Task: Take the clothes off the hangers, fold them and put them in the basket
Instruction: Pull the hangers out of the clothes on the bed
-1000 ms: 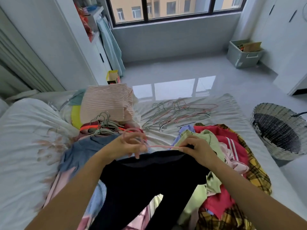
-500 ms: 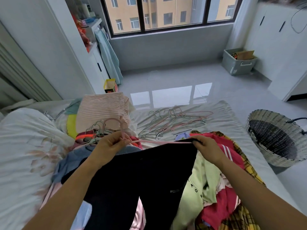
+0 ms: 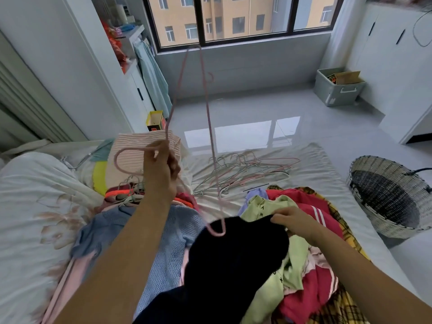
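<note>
My left hand (image 3: 161, 169) is raised over the bed and grips a thin pink hanger (image 3: 208, 118) near its hook, so the hanger stands on end. Its lower corner still touches the black garment (image 3: 236, 260), which lies crumpled in front of me. My right hand (image 3: 295, 222) pinches the black garment's upper edge. A woven basket (image 3: 395, 195) lies tipped on its side at the bed's right edge.
A heap of clothes covers the bed (image 3: 35, 206): blue knit (image 3: 173, 237), light green top (image 3: 275, 205), red garment (image 3: 311, 206) and yellow plaid (image 3: 343, 305). Several bare hangers (image 3: 243, 169) lie mid-bed. Folded striped cloth (image 3: 138, 155) sits behind my left hand. A grey storage box (image 3: 339, 88) stands on the floor.
My left hand has lifted and swung the pink hanger upright, pulling it out of the black garment. The garment has dropped into a heap. My right hand has stayed on its edge.
</note>
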